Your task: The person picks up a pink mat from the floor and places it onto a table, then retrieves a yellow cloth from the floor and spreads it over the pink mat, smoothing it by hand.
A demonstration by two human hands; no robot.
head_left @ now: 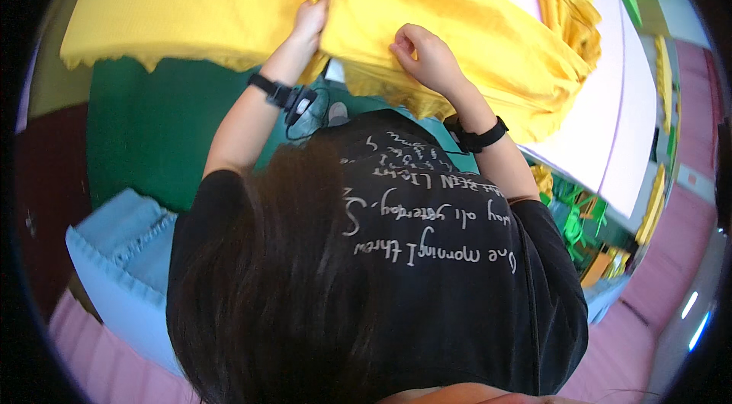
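A wide sheet of yellow fabric (473, 30) is spread over a white table (621, 110), its uneven near edge hanging toward me. My left hand (311, 19) is closed on the yellow fabric, which bunches up into folds just beyond the fingers. To its right, my right hand (431, 61) hovers over or rests on the same cloth; I cannot tell which. Its fingers are loosely curled with the thumb close to them, and no cloth shows inside. Both wrists carry black straps, the left one with a small device.
More gathered yellow fabric (564, 0) lies along the table's far right. A light blue bin (122, 305) with blue cloth (126, 225) stands behind me on the left. Green pieces (576, 221) sit below the table's right edge. The floor beyond is pink.
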